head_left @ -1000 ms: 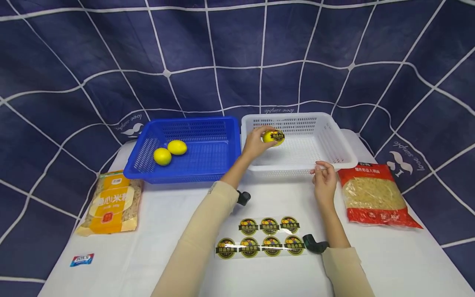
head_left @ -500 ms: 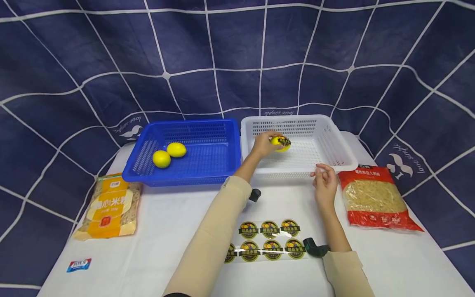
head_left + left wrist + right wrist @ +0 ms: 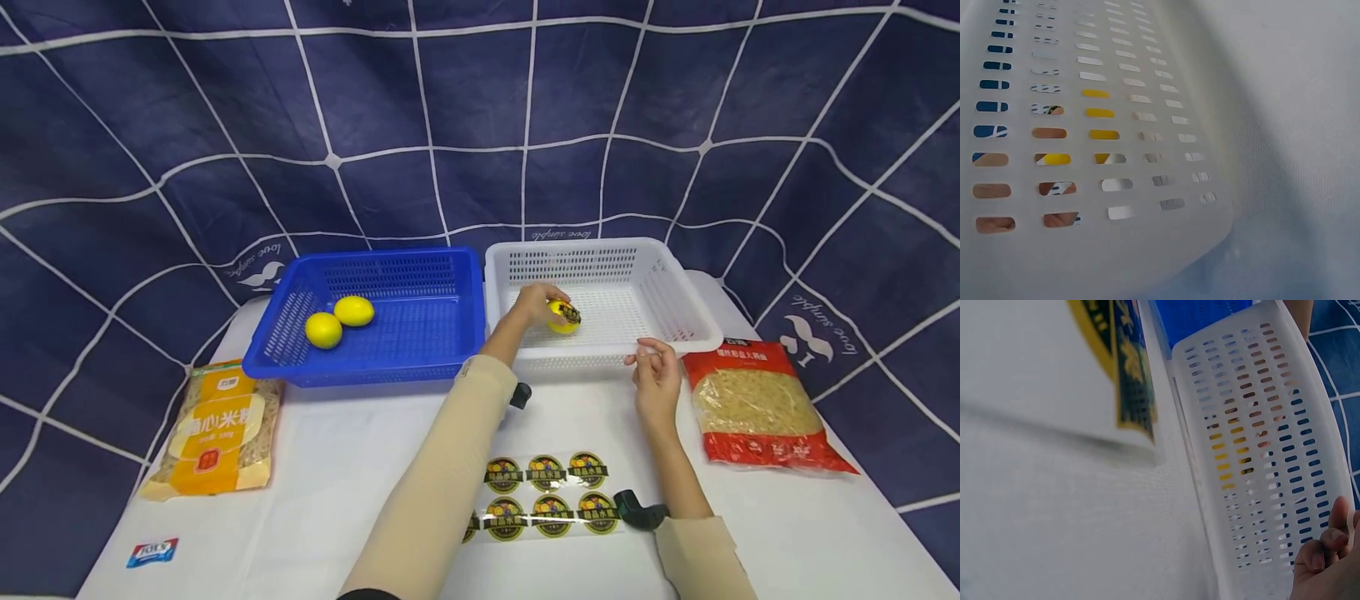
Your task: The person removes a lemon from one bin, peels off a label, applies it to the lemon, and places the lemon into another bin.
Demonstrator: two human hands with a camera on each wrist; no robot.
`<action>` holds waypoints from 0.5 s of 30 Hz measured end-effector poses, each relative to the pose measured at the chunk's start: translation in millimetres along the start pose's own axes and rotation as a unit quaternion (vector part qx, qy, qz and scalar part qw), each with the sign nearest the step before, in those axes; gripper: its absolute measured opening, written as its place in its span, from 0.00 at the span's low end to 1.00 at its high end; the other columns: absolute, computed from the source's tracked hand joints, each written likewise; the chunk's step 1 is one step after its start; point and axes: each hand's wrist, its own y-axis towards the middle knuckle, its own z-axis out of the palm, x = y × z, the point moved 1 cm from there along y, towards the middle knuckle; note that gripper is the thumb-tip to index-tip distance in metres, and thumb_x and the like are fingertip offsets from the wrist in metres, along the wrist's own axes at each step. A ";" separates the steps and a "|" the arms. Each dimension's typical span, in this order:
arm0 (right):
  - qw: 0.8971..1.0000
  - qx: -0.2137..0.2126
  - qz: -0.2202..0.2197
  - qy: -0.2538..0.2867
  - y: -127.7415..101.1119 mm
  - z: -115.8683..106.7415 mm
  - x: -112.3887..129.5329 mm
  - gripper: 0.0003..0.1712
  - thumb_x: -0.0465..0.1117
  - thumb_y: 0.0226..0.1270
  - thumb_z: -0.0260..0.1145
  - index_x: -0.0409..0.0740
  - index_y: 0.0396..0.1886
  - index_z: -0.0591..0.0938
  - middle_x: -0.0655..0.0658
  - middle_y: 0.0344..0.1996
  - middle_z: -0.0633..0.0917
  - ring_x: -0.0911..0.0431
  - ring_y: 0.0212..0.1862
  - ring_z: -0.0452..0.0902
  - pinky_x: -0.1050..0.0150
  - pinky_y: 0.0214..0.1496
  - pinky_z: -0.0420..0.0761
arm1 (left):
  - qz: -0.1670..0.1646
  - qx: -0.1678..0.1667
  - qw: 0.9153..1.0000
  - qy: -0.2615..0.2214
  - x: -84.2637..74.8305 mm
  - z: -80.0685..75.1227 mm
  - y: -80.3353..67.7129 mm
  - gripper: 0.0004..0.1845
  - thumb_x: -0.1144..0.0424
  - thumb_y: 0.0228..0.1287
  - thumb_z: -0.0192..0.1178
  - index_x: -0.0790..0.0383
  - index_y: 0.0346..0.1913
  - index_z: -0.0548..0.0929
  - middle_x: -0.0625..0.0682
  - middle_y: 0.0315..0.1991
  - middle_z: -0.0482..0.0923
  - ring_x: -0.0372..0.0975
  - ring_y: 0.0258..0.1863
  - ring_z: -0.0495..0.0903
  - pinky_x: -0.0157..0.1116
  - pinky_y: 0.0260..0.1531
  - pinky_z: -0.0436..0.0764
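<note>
My left hand (image 3: 538,307) holds a yellow lemon (image 3: 561,322) low inside the white basket (image 3: 693,310). A round black-and-gold sticker covers part of that lemon. Through the slots in the left wrist view, bits of the lemon (image 3: 1100,113) and of skin show behind the basket wall (image 3: 1166,250). My right hand (image 3: 657,379) is at the basket's front rim, its curled fingers pinching the edge. In the right wrist view the right hand (image 3: 1329,556) has fingers against the outer wall below the rim.
Left of the white basket stands a blue basket (image 3: 420,329) with two lemons (image 3: 339,321). A sheet of round stickers (image 3: 551,515) lies in front. Pasta bags flank the baskets, one yellow (image 3: 217,433), one red (image 3: 757,404). A small wrapped packet (image 3: 152,552) lies front left.
My left hand has carried the stickered lemon lower into the white basket, after a slight shift to the right. The right hand keeps its place at the rim. The head view has tilted slightly.
</note>
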 end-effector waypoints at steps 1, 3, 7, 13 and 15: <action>1.000 -0.001 -0.001 -0.001 -0.2 -0.2 0.2 0.12 0.27 0.68 0.51 0.20 0.47 0.68 0.46 0.19 0.79 0.64 0.16 0.59 0.73 0.14 0.55 | -0.001 0.005 1.000 0.002 -0.3 0.0 -0.6 0.21 0.60 0.50 0.71 0.52 0.50 0.82 0.46 0.50 0.78 0.39 0.53 0.71 0.33 0.56 0.68; 1.000 0.000 -0.006 -0.001 -0.7 -0.5 0.4 0.12 0.27 0.68 0.51 0.19 0.47 0.67 0.47 0.19 0.79 0.64 0.16 0.59 0.73 0.14 0.55 | -0.001 0.015 1.000 0.005 -0.4 -0.2 -1.3 0.22 0.61 0.50 0.70 0.53 0.51 0.82 0.47 0.50 0.77 0.39 0.53 0.71 0.34 0.56 0.68; 1.000 0.000 -0.010 -0.002 -1.4 -0.4 1.0 0.11 0.26 0.68 0.50 0.20 0.46 0.68 0.48 0.19 0.79 0.64 0.16 0.59 0.73 0.14 0.55 | -0.008 0.021 1.000 0.012 -0.6 0.2 -1.4 0.22 0.64 0.50 0.70 0.52 0.52 0.81 0.49 0.52 0.76 0.40 0.53 0.71 0.34 0.56 0.68; 1.000 0.002 -0.017 -0.012 -2.0 -0.1 2.5 0.12 0.25 0.68 0.50 0.19 0.46 0.68 0.47 0.19 0.79 0.64 0.16 0.59 0.72 0.14 0.55 | -0.033 0.021 0.999 -0.024 0.7 2.8 -2.3 0.21 0.71 0.51 0.67 0.55 0.50 0.81 0.53 0.48 0.79 0.39 0.45 0.78 0.30 0.44 0.77; 1.000 0.003 -0.018 -0.010 -2.5 0.3 2.6 0.12 0.25 0.68 0.50 0.19 0.46 0.67 0.46 0.19 0.79 0.63 0.16 0.58 0.72 0.14 0.54 | -0.047 0.022 0.998 -0.041 1.2 4.1 -2.7 0.20 0.70 0.51 0.68 0.58 0.49 0.81 0.54 0.42 0.81 0.39 0.36 0.81 0.28 0.35 0.79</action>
